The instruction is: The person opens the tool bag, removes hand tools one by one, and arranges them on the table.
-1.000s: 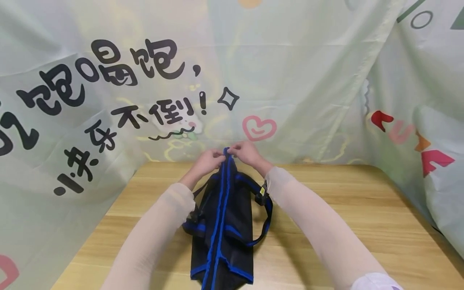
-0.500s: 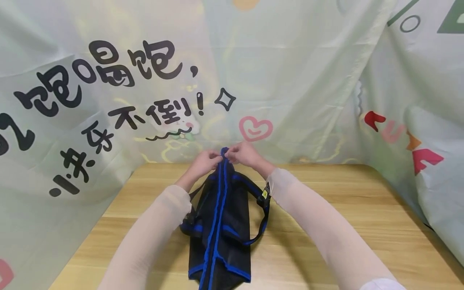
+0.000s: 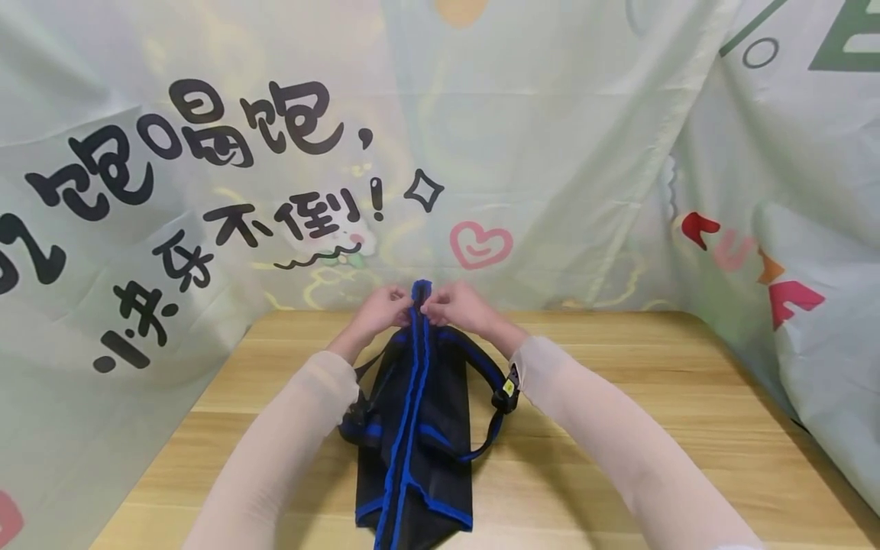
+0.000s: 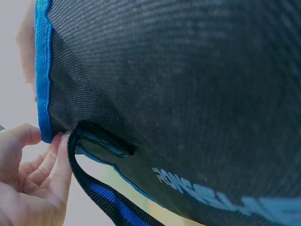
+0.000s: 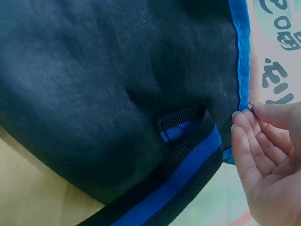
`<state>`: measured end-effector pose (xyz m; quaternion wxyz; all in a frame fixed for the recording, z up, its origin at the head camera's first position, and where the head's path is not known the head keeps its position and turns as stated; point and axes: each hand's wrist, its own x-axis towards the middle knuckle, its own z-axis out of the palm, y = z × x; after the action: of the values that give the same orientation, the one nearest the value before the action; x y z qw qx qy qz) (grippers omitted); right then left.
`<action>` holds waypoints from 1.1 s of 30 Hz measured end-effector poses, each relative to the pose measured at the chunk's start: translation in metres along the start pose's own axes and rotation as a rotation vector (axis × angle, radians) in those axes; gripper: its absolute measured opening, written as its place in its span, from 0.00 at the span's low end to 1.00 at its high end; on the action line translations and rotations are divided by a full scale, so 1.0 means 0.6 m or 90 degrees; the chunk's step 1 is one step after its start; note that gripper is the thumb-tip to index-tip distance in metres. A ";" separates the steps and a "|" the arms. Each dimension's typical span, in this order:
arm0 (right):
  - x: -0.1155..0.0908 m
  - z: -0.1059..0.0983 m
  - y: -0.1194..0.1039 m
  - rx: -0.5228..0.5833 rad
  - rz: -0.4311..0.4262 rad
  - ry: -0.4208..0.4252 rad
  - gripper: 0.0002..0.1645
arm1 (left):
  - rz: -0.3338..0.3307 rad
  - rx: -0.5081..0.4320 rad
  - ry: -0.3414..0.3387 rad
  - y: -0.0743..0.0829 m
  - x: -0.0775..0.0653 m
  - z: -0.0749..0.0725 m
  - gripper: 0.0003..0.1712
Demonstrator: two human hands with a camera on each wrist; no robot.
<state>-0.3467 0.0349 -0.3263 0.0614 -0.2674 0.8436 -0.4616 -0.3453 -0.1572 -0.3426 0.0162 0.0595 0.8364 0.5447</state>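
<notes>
1. Between the fingers of the left hand [image 3: 380, 312] and the right hand [image 3: 464, 308] rises the far end of a black bag [image 3: 450, 399]; its body runs from there, below the fingers, back toward the person along the wooden table [image 3: 660, 367].
2. The left thumb and fingertips come together on the end of the bag's blue edging [image 4: 43, 70], pinching it.
3. The right thumb meets the forefinger at the end of the blue edging on its own side; a thin dark piece pinched there is too small to name.
4. In the head view, the blue tip of the bag shows just above both sets of fingertips.
5. Just beside the left fingertips, a black-and-blue left strap [image 4: 101, 193] loops out from the bag; pale lettering [image 4: 211, 195] marks the fabric well apart from those fingers.
6. Near the right fingers, a right strap [image 5: 183, 174] curves off the bag; farther down it, by the cuff of the right sleeve [image 3: 605, 428], hangs a dark buckle [image 3: 505, 400] with a yellow label [image 3: 509, 387].
7. Behind the fingers hangs a pale cloth [image 3: 564, 153] with black characters [image 3: 230, 211] and a pink heart [image 3: 479, 250], seen just above the right hand.
</notes>
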 end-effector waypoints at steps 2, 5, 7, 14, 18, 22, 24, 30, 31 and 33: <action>-0.009 0.003 -0.002 -0.002 -0.004 -0.004 0.08 | -0.011 -0.040 -0.005 -0.003 -0.001 -0.001 0.12; -0.021 0.008 -0.005 0.000 -0.012 -0.014 0.08 | -0.024 -0.083 -0.005 -0.007 -0.002 -0.003 0.12; -0.028 0.011 -0.006 -0.005 -0.017 -0.020 0.08 | -0.028 -0.094 -0.002 -0.010 -0.002 -0.004 0.12; -0.062 0.020 -0.011 -0.006 -0.040 -0.039 0.08 | -0.028 -0.097 0.007 -0.014 -0.003 -0.005 0.15; -0.079 0.024 -0.013 -0.013 -0.055 -0.030 0.08 | -0.027 -0.092 0.006 -0.011 -0.008 -0.003 0.16; -0.091 0.025 -0.016 -0.012 -0.057 -0.022 0.08 | -0.021 -0.040 0.003 -0.003 -0.019 -0.004 0.20; -0.096 0.024 -0.018 -0.011 -0.057 -0.018 0.08 | -0.014 0.005 0.004 0.001 -0.028 -0.007 0.22; -0.110 0.029 -0.018 -0.035 -0.065 -0.008 0.07 | 0.004 0.140 -0.022 0.014 -0.059 -0.004 0.22; -0.112 0.030 -0.018 -0.039 -0.063 -0.009 0.07 | 0.003 0.150 -0.038 0.015 -0.063 -0.002 0.20; -0.115 0.032 -0.019 -0.043 -0.062 -0.010 0.08 | -0.002 0.149 -0.075 0.016 -0.067 0.003 0.17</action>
<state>-0.2765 0.0507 -0.3378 0.0368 -0.3136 0.8442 -0.4331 -0.3042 -0.1562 -0.3359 0.0589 0.0915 0.8919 0.4390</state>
